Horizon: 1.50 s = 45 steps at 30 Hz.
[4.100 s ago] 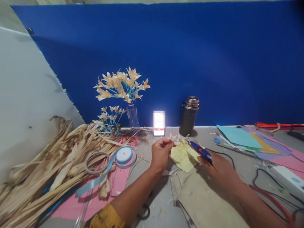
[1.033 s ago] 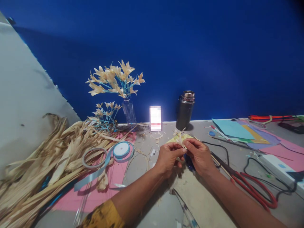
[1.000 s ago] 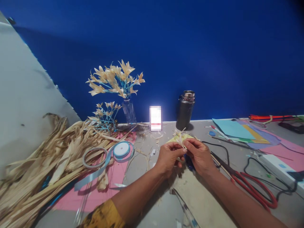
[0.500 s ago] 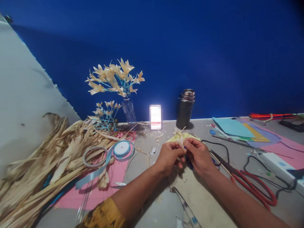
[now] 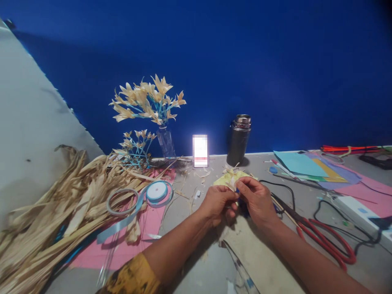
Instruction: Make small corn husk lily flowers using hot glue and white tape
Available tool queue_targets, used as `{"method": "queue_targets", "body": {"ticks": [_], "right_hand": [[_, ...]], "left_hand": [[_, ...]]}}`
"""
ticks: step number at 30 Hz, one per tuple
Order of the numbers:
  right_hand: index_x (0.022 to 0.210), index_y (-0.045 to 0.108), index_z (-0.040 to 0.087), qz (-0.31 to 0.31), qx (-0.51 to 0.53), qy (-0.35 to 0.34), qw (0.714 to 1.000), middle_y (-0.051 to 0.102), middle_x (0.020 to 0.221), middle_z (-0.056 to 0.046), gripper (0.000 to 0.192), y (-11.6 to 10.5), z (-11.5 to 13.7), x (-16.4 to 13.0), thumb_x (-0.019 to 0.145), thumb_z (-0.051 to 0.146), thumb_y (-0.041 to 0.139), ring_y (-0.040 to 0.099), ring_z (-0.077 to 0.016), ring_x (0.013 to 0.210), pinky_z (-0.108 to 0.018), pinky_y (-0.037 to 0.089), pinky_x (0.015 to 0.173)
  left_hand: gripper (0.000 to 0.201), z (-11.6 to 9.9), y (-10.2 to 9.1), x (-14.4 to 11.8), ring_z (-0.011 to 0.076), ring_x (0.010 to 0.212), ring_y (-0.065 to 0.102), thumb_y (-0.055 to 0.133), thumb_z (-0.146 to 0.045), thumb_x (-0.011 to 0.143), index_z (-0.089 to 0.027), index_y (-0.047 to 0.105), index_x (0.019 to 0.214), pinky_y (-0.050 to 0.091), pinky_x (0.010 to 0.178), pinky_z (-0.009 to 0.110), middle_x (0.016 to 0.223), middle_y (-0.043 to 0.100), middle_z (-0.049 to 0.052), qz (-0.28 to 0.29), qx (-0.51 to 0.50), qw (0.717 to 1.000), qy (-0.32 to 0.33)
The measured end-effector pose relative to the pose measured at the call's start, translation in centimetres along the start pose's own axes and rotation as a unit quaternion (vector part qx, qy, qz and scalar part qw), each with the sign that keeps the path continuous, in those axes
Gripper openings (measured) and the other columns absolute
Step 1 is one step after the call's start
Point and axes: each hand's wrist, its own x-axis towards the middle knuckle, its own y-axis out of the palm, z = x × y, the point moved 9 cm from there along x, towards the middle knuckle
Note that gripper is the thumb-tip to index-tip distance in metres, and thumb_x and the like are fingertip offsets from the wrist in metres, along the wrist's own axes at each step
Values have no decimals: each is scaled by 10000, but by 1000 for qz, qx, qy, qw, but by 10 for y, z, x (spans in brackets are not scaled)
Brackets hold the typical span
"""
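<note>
My left hand [image 5: 218, 203] and my right hand [image 5: 257, 201] meet at the middle of the table, fingertips pinched together on a small pale husk flower [image 5: 232, 182]. Just behind the hands lies a yellow-green sheet [image 5: 225, 178]. A blue glue gun [image 5: 243, 208] lies on the table under my right hand, mostly hidden by it. A beige board [image 5: 260, 253] sits below my wrists.
Dried corn husks [image 5: 55, 204] pile up at the left beside a light blue ribbon spool [image 5: 156, 192] on pink paper [image 5: 147, 232]. A vase of husk flowers [image 5: 150, 102], a lit phone [image 5: 200, 150] and a dark flask [image 5: 239, 139] stand at the blue wall. Red-handled scissors [image 5: 324, 241], cables and coloured papers [image 5: 309, 167] lie right.
Four seconds ago my right hand held the glue gun apart from my left hand; now both hands pinch the flower together. Over the last second the hands barely shifted.
</note>
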Motion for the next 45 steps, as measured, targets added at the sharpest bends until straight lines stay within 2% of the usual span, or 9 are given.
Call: {"method": "queue_targets", "body": {"ticks": [7, 15, 22, 27, 31, 35, 41, 45], "right_hand": [[732, 749, 198, 1, -42, -19, 999, 671, 687, 1, 264, -1, 4, 0, 731, 445, 843, 556, -160, 660, -288, 444, 639], [733, 745, 199, 4, -46, -30, 999, 682, 693, -5, 258, -1, 6, 1, 738, 444, 827, 564, -165, 639, -292, 444, 619], [725, 735, 204, 2, -41, -36, 999, 657, 677, 1, 240, 0, 10, 2, 722, 429, 817, 540, -159, 616, -281, 417, 567], [733, 734, 203, 2, -40, -44, 998, 659, 686, -6, 248, 0, 10, 3, 724, 438, 814, 548, -163, 626, -278, 417, 557], [749, 745, 205, 4, -49, -58, 997, 675, 708, -12, 233, -1, 11, 3, 740, 428, 813, 575, -172, 660, -291, 453, 609], [770, 760, 212, 6, -58, -71, 996, 685, 725, -7, 195, -3, 13, 2, 709, 378, 843, 595, -175, 684, -304, 480, 666], [861, 744, 225, -15, -57, -79, 995, 684, 775, -12, 192, -11, 16, 3, 797, 404, 768, 569, -154, 646, -285, 455, 588], [828, 717, 225, 7, -69, -83, 994, 676, 748, -15, 183, -9, 20, 5, 808, 406, 740, 579, -162, 641, -283, 457, 565]], "left_hand": [[196, -11, 1, -5, 103, 440, 550, 798, -192, 638, -154, 607, 667, 425, 338, 191, 576, 567, -21, -13, 49, 997, 62], [279, -16, 4, -8, 103, 467, 553, 803, -333, 655, -170, 582, 703, 450, 351, 195, 604, 551, -33, 14, 53, 996, 75], [330, -23, -1, -7, 102, 470, 545, 790, -418, 709, -179, 562, 702, 463, 391, 202, 568, 548, -40, -9, 98, 986, 138], [275, -28, -2, -5, 98, 419, 513, 744, -397, 727, -183, 571, 721, 450, 410, 211, 507, 564, -43, 2, 118, 980, 162], [227, -31, -4, -4, 95, 404, 499, 708, -370, 729, -188, 576, 702, 405, 422, 207, 481, 557, -45, -7, 138, 975, 171], [167, -34, -10, -4, 102, 418, 492, 662, -309, 736, -190, 575, 657, 360, 445, 213, 461, 538, -42, -38, 180, 963, 196], [125, -46, -10, -12, 101, 492, 446, 621, -246, 778, -180, 631, 673, 340, 498, 228, 550, 537, -37, -45, 237, 929, 282], [148, -55, -9, -21, 111, 552, 434, 597, -220, 818, -183, 641, 682, 346, 535, 234, 612, 529, -30, -48, 261, 904, 336]]}}
